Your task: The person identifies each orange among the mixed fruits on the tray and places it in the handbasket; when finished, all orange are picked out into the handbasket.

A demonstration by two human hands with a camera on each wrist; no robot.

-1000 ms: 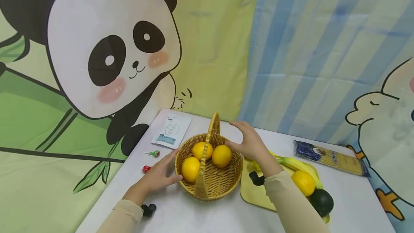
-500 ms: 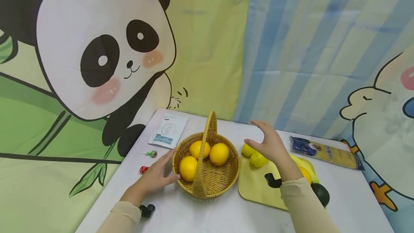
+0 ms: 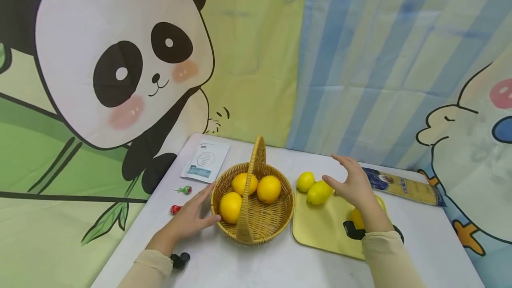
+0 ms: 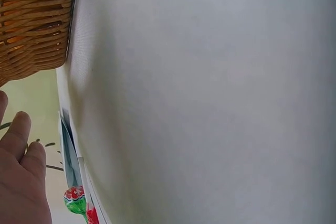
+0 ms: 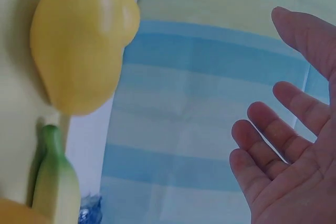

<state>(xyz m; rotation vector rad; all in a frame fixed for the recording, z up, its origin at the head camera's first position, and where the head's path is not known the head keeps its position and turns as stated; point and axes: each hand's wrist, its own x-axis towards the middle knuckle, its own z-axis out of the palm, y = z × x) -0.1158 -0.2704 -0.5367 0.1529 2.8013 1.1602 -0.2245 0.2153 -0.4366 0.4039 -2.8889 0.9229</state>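
A wicker basket with an arched handle holds three oranges. My left hand is at its left side, thumb and fingers spread near the rim; whether they touch it is unclear. In the left wrist view, fingers show below the wicker wall. Over the yellow tray hovers my right hand, fingers spread and holding nothing. It is nearest two lemons at the tray's back left. A banana appears in the right wrist view. The right forearm partly covers an orange and a dark green fruit.
At the back left of the white table lies a white pouch. Green and red lollipops lie left of the basket. A spaghetti packet lies at the back right. A printed curtain rises behind the table.
My right hand has moved right, from the basket's rim to over the tray, uncovering the lemons. The left hand stays beside the basket. The head view has shifted slightly.
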